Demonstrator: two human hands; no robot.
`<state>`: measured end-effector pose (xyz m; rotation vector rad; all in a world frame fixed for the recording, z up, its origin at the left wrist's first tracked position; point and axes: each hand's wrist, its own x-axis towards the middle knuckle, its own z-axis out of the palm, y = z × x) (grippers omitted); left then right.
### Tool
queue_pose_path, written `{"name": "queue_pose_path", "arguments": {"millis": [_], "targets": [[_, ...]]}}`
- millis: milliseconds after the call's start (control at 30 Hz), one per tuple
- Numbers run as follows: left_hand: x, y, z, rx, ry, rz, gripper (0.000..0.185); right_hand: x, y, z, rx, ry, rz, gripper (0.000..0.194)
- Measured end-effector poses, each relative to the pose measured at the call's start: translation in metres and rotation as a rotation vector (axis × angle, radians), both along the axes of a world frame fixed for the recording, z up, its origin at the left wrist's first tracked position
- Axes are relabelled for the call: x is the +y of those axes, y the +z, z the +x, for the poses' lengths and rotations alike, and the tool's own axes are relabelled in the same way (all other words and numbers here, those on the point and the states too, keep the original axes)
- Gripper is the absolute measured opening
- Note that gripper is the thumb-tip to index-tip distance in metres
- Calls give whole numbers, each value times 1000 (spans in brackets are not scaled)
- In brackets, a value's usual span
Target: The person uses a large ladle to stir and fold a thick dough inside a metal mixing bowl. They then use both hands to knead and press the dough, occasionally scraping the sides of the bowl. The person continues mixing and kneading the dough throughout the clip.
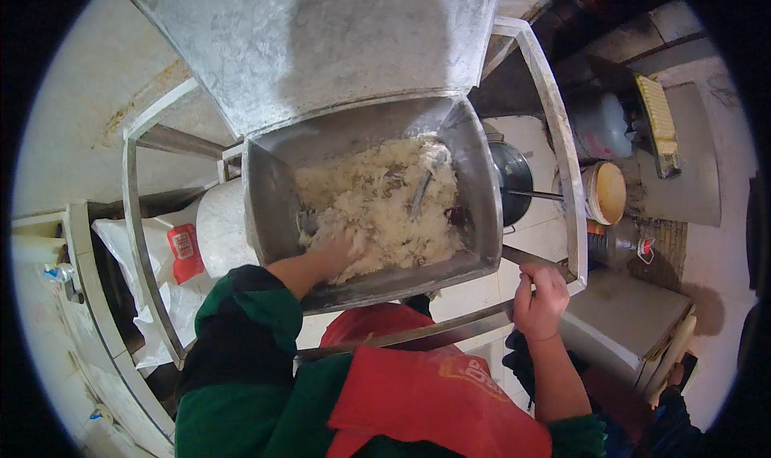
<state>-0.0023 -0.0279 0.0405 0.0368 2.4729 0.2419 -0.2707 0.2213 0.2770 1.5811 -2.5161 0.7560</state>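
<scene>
A stainless-steel mixing trough [373,116] stands before me, holding a pale, crumbly dough [385,211]. A metal mixing blade [421,190] pokes up through the dough near its right side. My left hand [334,250] reaches into the front left of the trough and touches the dough; it is blurred, and its fingers are partly lost against the dough. At the front right corner of the metal frame [563,150], my right hand [544,298] has its fingers curled over the bar. The raised lid [361,42] leans back behind the trough.
On the left are a white sack [147,241] and a rounded metal housing [227,226]. To the right stand a dark metal pot [512,181], a plastic bucket [605,193], a clear bottle [620,247] and a white box-shaped surface [626,313]. Part of another person [674,407] shows at lower right.
</scene>
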Motion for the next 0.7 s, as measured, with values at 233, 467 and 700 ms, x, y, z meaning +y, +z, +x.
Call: {"name": "queue_pose_path", "arguments": {"millis": [233, 467, 700], "targets": [[8, -22, 25, -297, 46, 166, 72, 0, 2, -1, -10, 4, 31, 10], [15, -25, 8, -217, 159, 212, 58, 4, 3, -2, -58, -14, 132, 12], [38, -6, -67, -19, 163, 297, 46, 3, 5, -4, -75, -1, 182, 18]]}}
